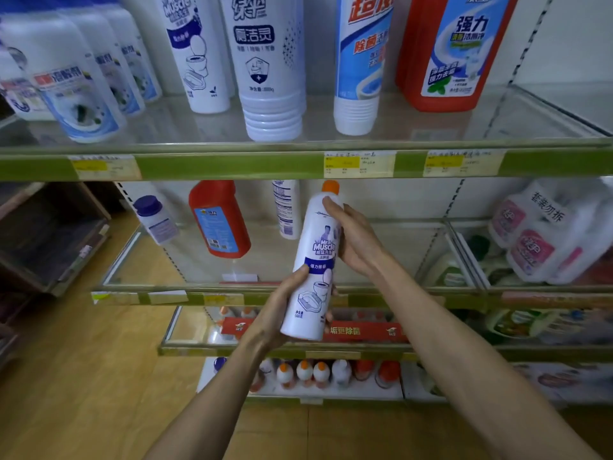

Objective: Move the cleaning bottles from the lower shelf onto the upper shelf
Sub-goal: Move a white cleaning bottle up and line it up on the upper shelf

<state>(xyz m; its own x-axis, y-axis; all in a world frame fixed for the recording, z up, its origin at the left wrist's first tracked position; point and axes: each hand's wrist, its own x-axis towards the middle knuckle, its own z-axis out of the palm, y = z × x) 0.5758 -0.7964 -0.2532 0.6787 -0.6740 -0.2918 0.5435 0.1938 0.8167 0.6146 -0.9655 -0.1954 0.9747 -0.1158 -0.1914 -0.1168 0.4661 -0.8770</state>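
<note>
I hold a white Mr Muscle bottle point(315, 260) with an orange cap upright in front of the lower shelf point(298, 287). My left hand point(282, 310) grips its base from the left. My right hand point(351, 234) wraps its upper body from the right. On the lower shelf remain a red bottle point(219, 219), a small white bottle with a purple cap point(156, 219) and a white bottle point(287, 209) at the back. The upper shelf point(298, 161) carries several white bottles point(268, 68), a blue-and-white one point(360, 61) and a red one point(447, 51).
Pink-labelled refill packs point(537, 234) fill the lower shelf's right compartment. Below are shelves with red packs point(348, 330) and small orange-capped bottles point(305, 373). A dark wooden crate point(49, 237) stands left. Bare room shows on the upper shelf at right point(530, 117). The floor is wood.
</note>
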